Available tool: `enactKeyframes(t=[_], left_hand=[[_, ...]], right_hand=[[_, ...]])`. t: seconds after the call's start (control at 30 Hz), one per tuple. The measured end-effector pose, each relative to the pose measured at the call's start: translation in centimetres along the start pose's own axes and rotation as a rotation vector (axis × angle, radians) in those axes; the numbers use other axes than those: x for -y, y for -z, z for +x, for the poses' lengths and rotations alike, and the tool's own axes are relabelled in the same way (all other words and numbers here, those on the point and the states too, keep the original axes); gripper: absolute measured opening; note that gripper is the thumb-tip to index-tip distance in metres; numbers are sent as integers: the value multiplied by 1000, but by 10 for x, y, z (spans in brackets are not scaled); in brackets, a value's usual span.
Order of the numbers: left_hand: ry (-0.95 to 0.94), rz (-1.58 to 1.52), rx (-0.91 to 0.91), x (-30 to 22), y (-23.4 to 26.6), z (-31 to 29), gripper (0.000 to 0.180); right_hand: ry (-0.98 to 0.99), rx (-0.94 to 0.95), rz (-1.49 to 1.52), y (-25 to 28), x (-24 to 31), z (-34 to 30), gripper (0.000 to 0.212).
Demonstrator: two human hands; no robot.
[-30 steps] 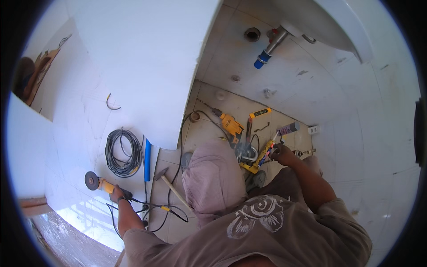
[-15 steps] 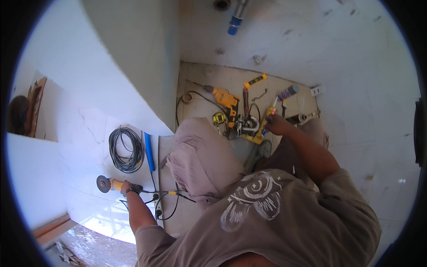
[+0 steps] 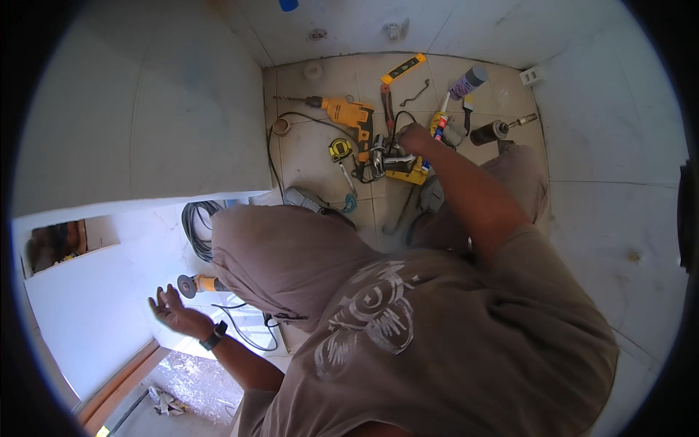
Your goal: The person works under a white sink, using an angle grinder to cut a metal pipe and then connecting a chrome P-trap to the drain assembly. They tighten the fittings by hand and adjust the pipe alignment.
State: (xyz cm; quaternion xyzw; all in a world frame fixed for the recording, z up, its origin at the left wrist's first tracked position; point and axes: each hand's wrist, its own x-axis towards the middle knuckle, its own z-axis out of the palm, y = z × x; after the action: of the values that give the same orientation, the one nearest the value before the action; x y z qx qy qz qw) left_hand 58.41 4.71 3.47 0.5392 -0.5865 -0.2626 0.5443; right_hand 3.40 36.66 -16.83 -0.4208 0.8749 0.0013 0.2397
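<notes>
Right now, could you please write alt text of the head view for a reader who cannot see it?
A person's right hand is beside a yellow nozzled tube, its grip unclear, while the open, empty left hand is near an angle grinder. An orange drill, a tape measure and a spirit level lie on the tiled floor.

The grinder (image 3: 207, 283) is orange with a dark disc (image 3: 187, 286), the drill (image 3: 348, 113) orange and black, the brown shirt (image 3: 466, 331) white-patterned.
</notes>
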Motion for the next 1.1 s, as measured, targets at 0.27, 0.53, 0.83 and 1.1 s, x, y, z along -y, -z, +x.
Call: enactKeyframes(t=[0.27, 0.53, 0.83, 1.1], left_hand=[[-540, -5, 609, -186, -61, -15, 40], [-370, 39, 1042, -218, -148, -78, 49], [-94, 44, 1254, -217, -188, -116, 44], [-33, -16, 1404, -205, -261, -144, 54]], right_hand=[[-389, 22, 466, -97, 34, -2, 35], [-686, 18, 603, -78, 72, 3, 40], [-856, -80, 943, -75, 66, 11, 45], [-136, -775, 937, 42, 95, -28, 35]])
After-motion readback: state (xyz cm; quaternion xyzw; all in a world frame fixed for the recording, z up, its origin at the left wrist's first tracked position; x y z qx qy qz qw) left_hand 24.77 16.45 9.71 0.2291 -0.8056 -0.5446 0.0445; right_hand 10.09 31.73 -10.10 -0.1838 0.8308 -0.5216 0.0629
